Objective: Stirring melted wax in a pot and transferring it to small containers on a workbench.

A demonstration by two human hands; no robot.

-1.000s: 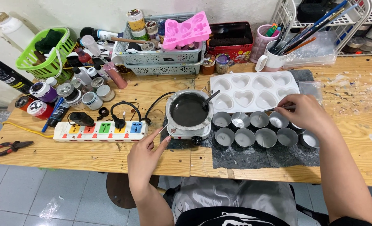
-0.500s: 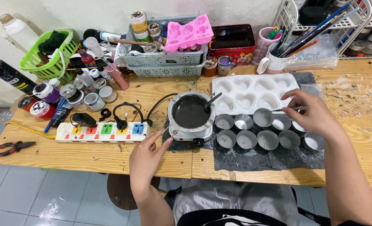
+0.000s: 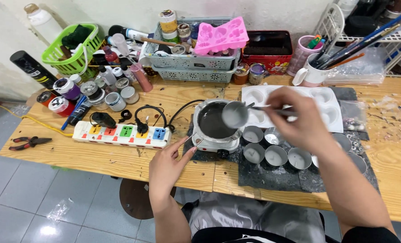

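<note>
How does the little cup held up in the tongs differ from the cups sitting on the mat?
The held cup hangs tilted over the melting pot, gripped by tongs in the right hand. The mat cups stand upright and untouched on the dark mat. All are small, round and silvery.

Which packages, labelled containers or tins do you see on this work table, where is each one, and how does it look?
Black spray can: far left, leaning, tall cylinder with a yellow mark.
Red tin box: back centre, open, rectangular, patterned sides.
Small round jars: left of centre, short cylinders with silver, red and purple lids.
Labelled jar: on the grey basket, round, pale lid.
White bottle: back left corner, brown cap.
</note>
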